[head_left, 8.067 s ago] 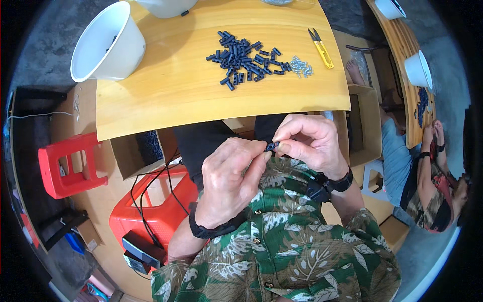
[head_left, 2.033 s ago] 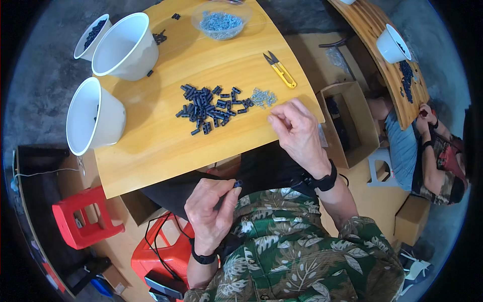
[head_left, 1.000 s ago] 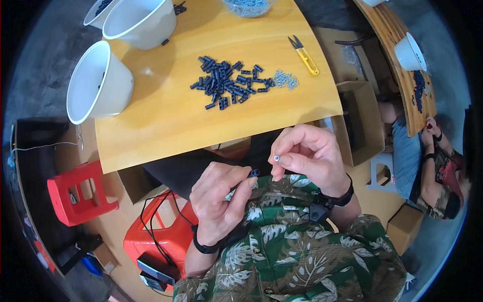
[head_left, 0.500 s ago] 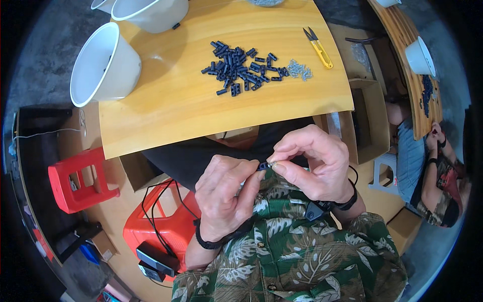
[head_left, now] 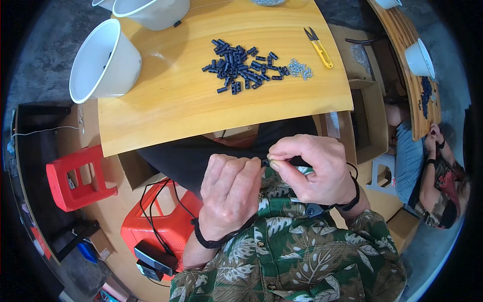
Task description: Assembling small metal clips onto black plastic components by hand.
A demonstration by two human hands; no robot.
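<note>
The left hand is curled, its fingertips closed around a small black piece that shows only in part. The right hand has thumb and forefinger pinched together at the piece's right end, on a metal bit too hidden to make out well. The two sets of fingertips almost meet, in front of the person's chest and short of the table, whose near edge runs just beyond them with a gap between. Past that edge, a band of plain tabletop lies between the fingers and a heap of black pieces. Small metal bits lie at the heap's right end, ahead of the fingers; yellow scissors lie farther right, near the table's right edge. A white bucket stands well to the fingers' left, at the left edge. An open cardboard box sits right of them, beside the table.
</note>
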